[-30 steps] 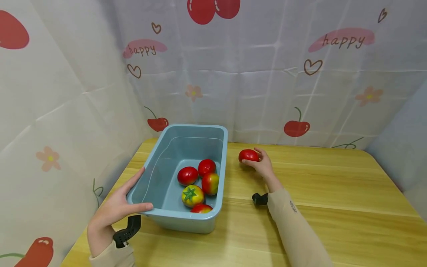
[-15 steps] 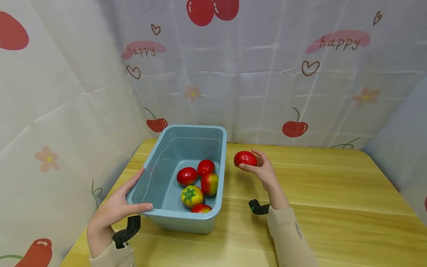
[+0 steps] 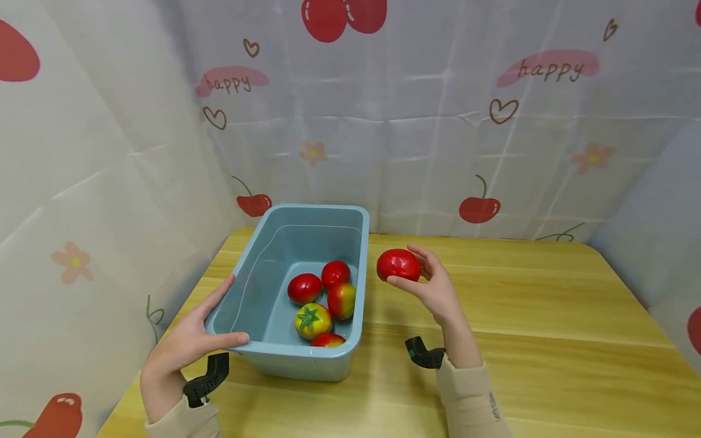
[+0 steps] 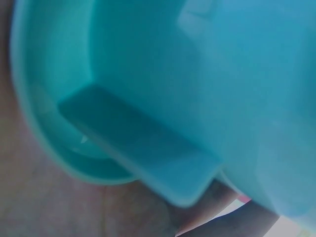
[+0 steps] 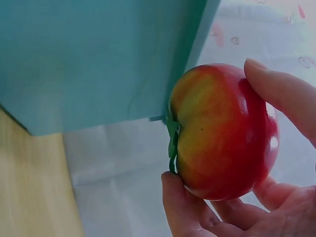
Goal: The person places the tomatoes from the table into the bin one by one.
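My right hand (image 3: 438, 289) holds a shiny red tomato (image 3: 398, 265) between thumb and fingers, raised above the table just right of the bin. In the right wrist view, the tomato (image 5: 222, 131) shows a yellowish side and a green leafy top. At the near left corner of the blue plastic bin (image 3: 285, 350), my left hand (image 3: 186, 337) grips the rim, thumb over the near edge and fingers along the left side. Inside the bin lie several tomatoes, among them a yellow one (image 3: 313, 321) with a green star top and a red one (image 3: 304, 288).
The wooden table (image 3: 520, 316) extends to the right of the bin. A white curtain (image 3: 416, 140) printed with cherries, hearts and flowers hangs behind it and along the sides. A black wrist camera (image 3: 424, 353) sits at my right cuff, another (image 3: 207, 380) at my left.
My right hand has lifted the tomato off the table and brought it slightly left and closer to me. The left hand has kept its hold on the bin.
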`<state>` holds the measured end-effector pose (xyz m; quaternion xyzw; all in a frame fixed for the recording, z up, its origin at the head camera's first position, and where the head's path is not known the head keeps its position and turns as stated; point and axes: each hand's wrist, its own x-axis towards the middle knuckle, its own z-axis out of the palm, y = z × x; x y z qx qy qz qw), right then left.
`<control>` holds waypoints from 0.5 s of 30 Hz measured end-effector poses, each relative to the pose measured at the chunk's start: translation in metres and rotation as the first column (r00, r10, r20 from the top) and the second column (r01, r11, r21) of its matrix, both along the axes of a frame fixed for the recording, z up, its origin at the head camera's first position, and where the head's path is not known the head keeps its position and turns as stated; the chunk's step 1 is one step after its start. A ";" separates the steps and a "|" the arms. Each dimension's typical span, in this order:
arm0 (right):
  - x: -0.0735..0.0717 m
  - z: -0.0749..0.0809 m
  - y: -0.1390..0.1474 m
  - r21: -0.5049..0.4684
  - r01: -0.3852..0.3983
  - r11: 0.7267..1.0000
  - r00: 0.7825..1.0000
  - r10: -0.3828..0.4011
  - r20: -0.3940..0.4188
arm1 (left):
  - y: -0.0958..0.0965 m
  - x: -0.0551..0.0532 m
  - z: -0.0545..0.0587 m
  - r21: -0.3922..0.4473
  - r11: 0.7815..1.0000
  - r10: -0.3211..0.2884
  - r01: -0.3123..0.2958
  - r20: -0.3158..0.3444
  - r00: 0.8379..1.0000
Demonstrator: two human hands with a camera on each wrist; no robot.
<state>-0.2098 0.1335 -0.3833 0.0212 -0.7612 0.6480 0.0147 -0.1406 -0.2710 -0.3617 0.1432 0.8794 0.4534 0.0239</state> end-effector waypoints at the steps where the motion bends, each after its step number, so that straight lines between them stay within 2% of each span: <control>1: 0.003 0.002 -0.001 0.003 0.002 1.000 1.000 -0.002 -0.006 | 0.000 0.000 0.000 0.004 1.000 -0.001 0.001 0.001 1.000; 9: 0.021 0.020 -0.007 -0.019 -0.002 1.000 0.998 0.001 -0.060 | -0.001 0.000 -0.001 0.010 1.000 -0.006 0.006 -0.001 1.000; 15: 0.030 0.028 -0.013 -0.076 -0.033 0.997 0.995 0.026 -0.096 | 0.000 0.000 0.000 0.010 1.000 -0.006 0.006 0.002 1.000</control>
